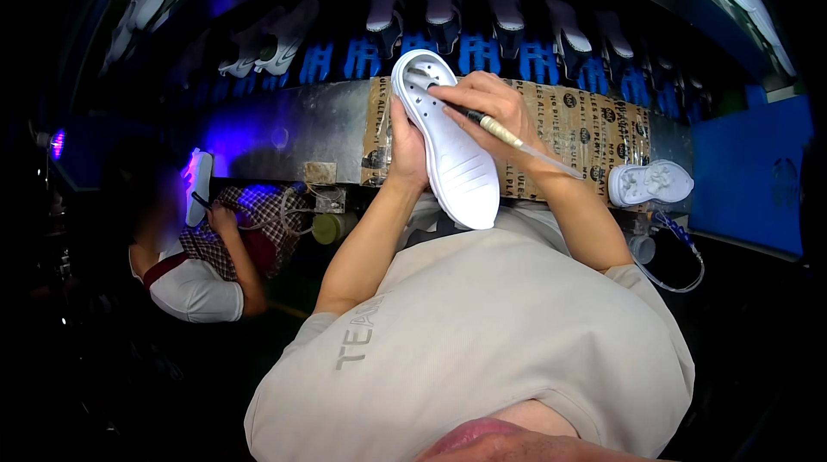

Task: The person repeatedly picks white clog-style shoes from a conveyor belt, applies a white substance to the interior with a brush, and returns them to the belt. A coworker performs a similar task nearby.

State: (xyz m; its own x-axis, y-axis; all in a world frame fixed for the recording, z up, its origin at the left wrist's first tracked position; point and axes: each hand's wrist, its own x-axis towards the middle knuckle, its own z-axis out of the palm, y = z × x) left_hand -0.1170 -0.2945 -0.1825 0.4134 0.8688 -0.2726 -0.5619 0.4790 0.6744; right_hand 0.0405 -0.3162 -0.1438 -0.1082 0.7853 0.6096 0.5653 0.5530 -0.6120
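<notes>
A white shoe sole point(457, 152) is held up in front of me, its hollow heel end pointing away and its toe end toward my shirt. My left hand point(407, 143) wraps round its left edge near the heel. In my right hand point(495, 109) is a brush point(491, 124) with a dark front part, a pale taped band and a thin tube trailing from its back end. The brush tip reaches the heel recess, where several small holes show. Whether the bristles touch the surface cannot be made out.
A second white sole point(650, 183) lies on the bench at the right, beside a blue panel point(748, 176). Printed brown tape point(594, 130) covers the bench edge. Behind it, shoes point(506, 18) stand on blue racks point(479, 53). At left, a co-worker point(202, 285) holds another sole point(198, 186).
</notes>
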